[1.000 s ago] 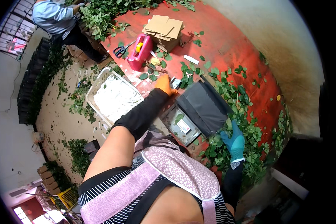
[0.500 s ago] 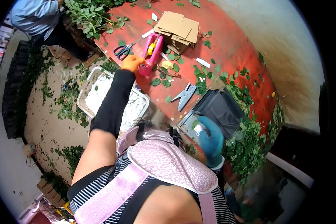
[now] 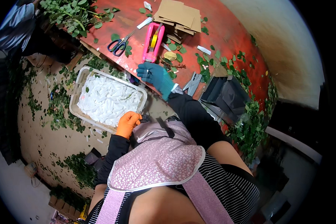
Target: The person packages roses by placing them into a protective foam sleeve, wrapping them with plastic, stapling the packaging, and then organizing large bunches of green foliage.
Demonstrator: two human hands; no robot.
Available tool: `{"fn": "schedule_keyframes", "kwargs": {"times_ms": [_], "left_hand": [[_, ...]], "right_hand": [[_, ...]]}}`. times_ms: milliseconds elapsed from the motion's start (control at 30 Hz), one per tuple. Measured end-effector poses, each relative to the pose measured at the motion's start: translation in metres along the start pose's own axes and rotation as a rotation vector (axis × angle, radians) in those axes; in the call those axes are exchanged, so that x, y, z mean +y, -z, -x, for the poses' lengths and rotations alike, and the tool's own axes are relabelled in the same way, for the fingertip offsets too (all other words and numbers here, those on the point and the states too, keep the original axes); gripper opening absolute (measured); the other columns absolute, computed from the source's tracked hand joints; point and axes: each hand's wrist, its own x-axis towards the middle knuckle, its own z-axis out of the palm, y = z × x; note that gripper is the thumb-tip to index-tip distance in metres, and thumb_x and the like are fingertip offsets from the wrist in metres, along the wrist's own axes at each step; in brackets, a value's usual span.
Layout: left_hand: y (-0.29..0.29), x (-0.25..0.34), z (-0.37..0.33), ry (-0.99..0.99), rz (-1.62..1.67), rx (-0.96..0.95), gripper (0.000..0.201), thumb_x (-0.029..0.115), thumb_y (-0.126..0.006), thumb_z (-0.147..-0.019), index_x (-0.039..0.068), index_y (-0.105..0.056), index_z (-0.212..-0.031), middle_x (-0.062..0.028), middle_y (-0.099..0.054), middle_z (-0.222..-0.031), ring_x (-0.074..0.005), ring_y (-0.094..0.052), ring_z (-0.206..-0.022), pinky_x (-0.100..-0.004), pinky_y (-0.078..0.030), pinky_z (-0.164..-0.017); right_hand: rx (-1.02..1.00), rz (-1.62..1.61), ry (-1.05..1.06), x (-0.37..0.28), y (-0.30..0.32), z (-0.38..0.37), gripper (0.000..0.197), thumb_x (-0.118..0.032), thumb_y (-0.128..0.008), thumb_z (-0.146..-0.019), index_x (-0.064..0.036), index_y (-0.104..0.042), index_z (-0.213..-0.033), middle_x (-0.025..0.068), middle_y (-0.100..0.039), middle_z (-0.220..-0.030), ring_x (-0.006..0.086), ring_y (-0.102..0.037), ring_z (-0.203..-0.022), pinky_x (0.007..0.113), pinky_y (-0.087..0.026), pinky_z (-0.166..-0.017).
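My right hand (image 3: 156,77), in a teal glove, reaches across to the table edge, right by the front end of a pink tape dispenser (image 3: 147,47) with a yellow roll. Its fingers are curled in; what they hold, if anything, is hidden. Close to my body, my left hand (image 3: 127,124) in an orange glove is closed beside the near rim of a cream plastic basket (image 3: 74,103). Whether something is pinched in it I cannot make out. White paper-like strips (image 3: 108,98) fill the basket. Left of the dispenser lie dark-handled scissors (image 3: 118,46).
A stack of brown cardboard pieces (image 3: 179,16) lies behind the dispenser on the red table (image 3: 227,33). A grey plier-like tool (image 3: 192,84) and a dark plastic box (image 3: 226,95) sit to the right. Leaves litter table and floor. Another person (image 3: 16,31) is at the far left.
My left hand has drawn back from the tape dispenser toward my body. My right hand has moved left from beside the dark box to the dispenser's front end.
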Motion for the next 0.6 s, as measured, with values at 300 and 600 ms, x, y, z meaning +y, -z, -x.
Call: {"fn": "schedule_keyframes", "kwargs": {"times_ms": [300,600], "left_hand": [[-0.027,-0.088,-0.035,0.335,0.015,-0.285,0.023,0.016,-0.063,-0.092,-0.001,-0.063,-0.108,-0.0004,-0.059,-0.069,-0.007,-0.045,-0.053,-0.0197,-0.034,-0.049],[-0.372,-0.003,0.003,0.063,-0.389,-0.898,0.018,0.014,-0.053,-0.095,0.001,-0.061,-0.087,-0.0009,-0.059,-0.076,-0.0057,-0.046,-0.063,-0.0207,-0.036,-0.057]], "right_hand": [[-0.378,0.057,0.413,0.033,0.097,0.084,0.03,-0.012,-0.057,-0.093,0.0104,-0.06,-0.113,0.0196,-0.064,-0.113,0.0273,-0.064,-0.101,0.038,-0.051,-0.09],[0.424,0.32,0.759,-0.16,0.344,0.314,0.029,-0.019,-0.055,-0.095,0.004,-0.063,-0.11,0.0175,-0.065,-0.116,0.0293,-0.066,-0.102,0.039,-0.052,-0.091]]}}
